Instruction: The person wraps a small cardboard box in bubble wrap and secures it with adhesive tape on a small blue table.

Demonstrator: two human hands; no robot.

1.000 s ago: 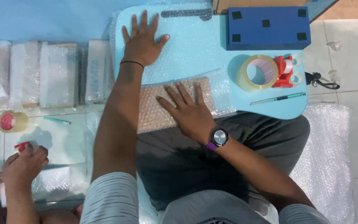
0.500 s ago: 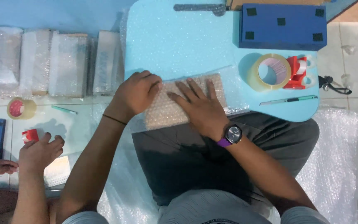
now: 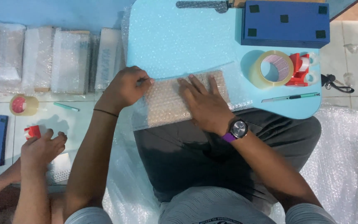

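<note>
Seen from above, we are at the wrapping step: our right hand [image 3: 204, 103] lies flat, fingers spread, pressing the bubble-wrapped parcel [image 3: 175, 101] at the near edge of the light-blue surface [image 3: 179, 41], while our left hand [image 3: 125, 86] is closed, pinching the wrap's left edge. We judge that the next move calls for holding the fold taut and fixing it with tape. To the right we see a clear tape roll [image 3: 272, 69] with a red dispenser [image 3: 301, 68], a slim green cutter [image 3: 291, 98] and a dark-blue box [image 3: 282, 23]. Four wrapped packages [image 3: 50, 58] line the floor at left, near a co-worker's hand [image 3: 42, 149].
</note>
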